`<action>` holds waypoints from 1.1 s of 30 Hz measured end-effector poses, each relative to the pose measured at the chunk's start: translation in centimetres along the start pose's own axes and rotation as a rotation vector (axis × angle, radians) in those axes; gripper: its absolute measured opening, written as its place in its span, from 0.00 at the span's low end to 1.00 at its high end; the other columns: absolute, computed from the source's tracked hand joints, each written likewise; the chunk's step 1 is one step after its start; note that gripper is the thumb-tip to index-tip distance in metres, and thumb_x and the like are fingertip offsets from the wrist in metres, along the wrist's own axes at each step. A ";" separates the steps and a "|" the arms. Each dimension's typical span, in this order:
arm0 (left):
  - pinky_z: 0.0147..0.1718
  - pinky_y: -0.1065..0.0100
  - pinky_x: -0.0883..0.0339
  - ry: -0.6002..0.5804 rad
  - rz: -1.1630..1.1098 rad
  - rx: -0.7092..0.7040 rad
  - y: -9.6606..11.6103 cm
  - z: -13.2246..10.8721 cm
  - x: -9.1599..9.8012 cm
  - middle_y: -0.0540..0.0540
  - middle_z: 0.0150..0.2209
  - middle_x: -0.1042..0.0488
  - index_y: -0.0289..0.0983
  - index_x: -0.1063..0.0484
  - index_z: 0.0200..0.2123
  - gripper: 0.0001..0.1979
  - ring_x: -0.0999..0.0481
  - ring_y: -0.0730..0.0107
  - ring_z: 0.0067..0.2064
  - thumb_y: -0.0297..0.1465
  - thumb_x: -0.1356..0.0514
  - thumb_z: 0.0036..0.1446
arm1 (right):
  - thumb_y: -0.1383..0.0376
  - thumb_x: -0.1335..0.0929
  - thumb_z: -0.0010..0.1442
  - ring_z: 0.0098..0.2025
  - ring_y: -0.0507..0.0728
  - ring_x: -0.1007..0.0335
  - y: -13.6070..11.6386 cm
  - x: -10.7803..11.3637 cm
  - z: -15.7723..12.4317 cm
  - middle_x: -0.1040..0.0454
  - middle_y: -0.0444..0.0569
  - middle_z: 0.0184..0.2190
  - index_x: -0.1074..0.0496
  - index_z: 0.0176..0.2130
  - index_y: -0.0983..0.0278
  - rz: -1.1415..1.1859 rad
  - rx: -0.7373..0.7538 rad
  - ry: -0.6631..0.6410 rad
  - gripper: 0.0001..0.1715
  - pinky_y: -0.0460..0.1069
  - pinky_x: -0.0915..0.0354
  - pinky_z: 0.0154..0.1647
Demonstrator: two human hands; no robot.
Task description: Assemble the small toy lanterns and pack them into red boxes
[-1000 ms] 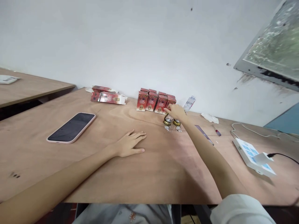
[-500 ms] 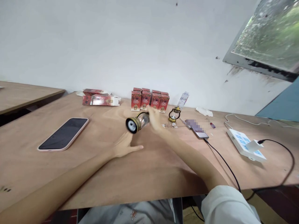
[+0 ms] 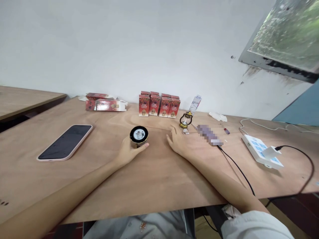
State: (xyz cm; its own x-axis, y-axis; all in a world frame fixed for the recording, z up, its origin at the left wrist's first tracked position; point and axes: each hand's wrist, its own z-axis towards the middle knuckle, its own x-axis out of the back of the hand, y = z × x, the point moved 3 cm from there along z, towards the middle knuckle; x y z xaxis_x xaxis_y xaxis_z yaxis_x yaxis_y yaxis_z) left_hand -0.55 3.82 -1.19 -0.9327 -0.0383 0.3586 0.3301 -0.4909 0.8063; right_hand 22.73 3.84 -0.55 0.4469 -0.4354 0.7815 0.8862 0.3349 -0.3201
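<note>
- So the lantern point(image 3: 139, 134) is around the middle of the frame, tipped so its base faces up at the camera. The left hand point(image 3: 126, 153) has it, fingers wrapped round the side and thumb on the right.
- Right hand point(image 3: 177, 142) looks loose and empty, fingers apart, just right of center. It's near the other lantern point(image 3: 185, 120), which stands upright.
- My guess on feel: light, stiff plastic, nothing that squishes. The clear part could be slick and might scratch or crack if dropped.
- I'd hold it round the body just under the base rim, pretty much like now. Wouldn't trust that thin handle for anything firm.
- White disc in the base has something pale on it, too small for me to make out.
- Containers: the red boxes point(image 3: 154, 105) stand grouped upper center, tops look closed, so no clue what's inside. The opened boxes point(image 3: 106, 105) lie upper left, one with its white flaps out; can't see inside either.
- Clear bottle point(image 3: 195, 104) leans right of those; can't tell how full.
</note>
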 end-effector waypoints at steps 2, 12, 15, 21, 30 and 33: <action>0.53 0.48 0.34 0.003 0.003 0.012 -0.1 0.1 0.0 0.38 0.45 0.23 0.34 0.29 0.43 0.27 0.25 0.51 0.50 0.47 0.34 0.44 | 0.64 0.40 0.62 0.64 0.64 0.46 1.7 0.3 0.0 0.38 0.63 0.59 0.39 0.57 0.68 -0.064 -0.023 -0.017 0.24 0.63 0.48 0.64; 0.51 0.53 0.31 0.048 0.053 -0.050 -0.1 0.5 0.4 0.43 0.46 0.23 0.37 0.30 0.47 0.25 0.25 0.55 0.49 0.39 0.35 0.44 | 0.59 0.43 0.67 0.66 0.62 0.48 2.3 -1.5 0.0 0.40 0.64 0.62 0.41 0.61 0.70 -0.174 -0.071 -0.299 0.28 0.60 0.47 0.64; 0.52 0.53 0.31 0.039 0.061 -0.061 -0.1 0.6 0.3 0.43 0.47 0.24 0.37 0.30 0.46 0.24 0.25 0.55 0.49 0.37 0.36 0.44 | 0.60 0.43 0.67 0.68 0.61 0.51 -0.8 -2.1 -1.5 0.42 0.63 0.64 0.43 0.63 0.70 -0.138 0.036 -0.337 0.28 0.59 0.49 0.65; 0.51 0.56 0.31 0.049 0.077 -0.088 -0.1 0.8 0.5 0.42 0.47 0.24 0.36 0.31 0.46 0.23 0.25 0.57 0.49 0.37 0.37 0.45 | 0.63 0.44 0.67 0.66 0.61 0.46 -7.9 -2.0 -4.6 0.40 0.60 0.63 0.40 0.62 0.66 -0.043 0.264 -0.389 0.26 0.58 0.44 0.64; 0.47 0.58 0.30 0.050 0.163 -0.124 0.9 0.9 1.2 0.43 0.44 0.24 0.36 0.31 0.43 0.19 0.24 0.59 0.47 0.33 0.39 0.46 | 0.76 0.45 0.62 0.54 0.59 0.33 -7.1 -1.1 -4.2 0.28 0.58 0.52 0.42 0.61 0.69 0.087 0.134 -0.383 0.29 0.55 0.35 0.54; 0.48 0.56 0.31 0.053 0.153 -0.142 0.9 0.9 1.2 0.43 0.44 0.24 0.36 0.31 0.44 0.19 0.25 0.58 0.48 0.33 0.39 0.46 | 0.77 0.42 0.59 0.50 0.60 0.30 -6.4 -1.4 -4.0 0.26 0.57 0.48 0.37 0.58 0.67 0.118 0.082 -0.341 0.28 0.55 0.33 0.50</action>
State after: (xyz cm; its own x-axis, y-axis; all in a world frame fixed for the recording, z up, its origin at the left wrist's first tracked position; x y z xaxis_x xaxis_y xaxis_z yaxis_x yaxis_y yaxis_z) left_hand -1.19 4.08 0.39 -0.8808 -0.1659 0.4435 0.4483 -0.5936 0.6683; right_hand 16.89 -1.02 -1.72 0.4669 -0.0905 0.8797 0.8120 0.4378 -0.3860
